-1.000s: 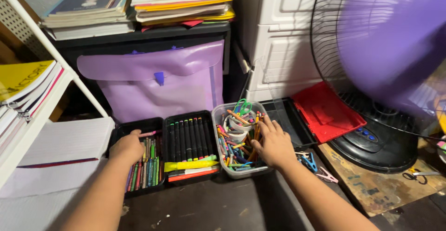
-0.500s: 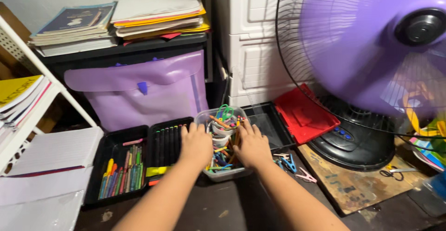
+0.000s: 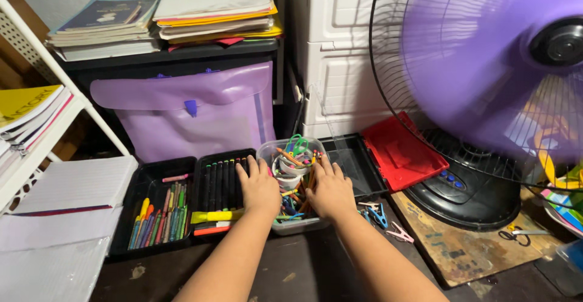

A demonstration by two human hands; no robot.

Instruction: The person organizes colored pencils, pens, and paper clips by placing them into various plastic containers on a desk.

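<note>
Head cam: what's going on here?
A person has both hands in or on a clear plastic tub crammed with pencils, crayons and green-handled scissors. The left hand rests at its left edge, beside a black tray of dark markers; the right hand lies on the pencils. A purple floor fan spins to the right.

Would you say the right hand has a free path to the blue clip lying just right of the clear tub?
Probably yes: the right hand rests on the clear tub, and the blue clip lies uncovered beside it.
</note>
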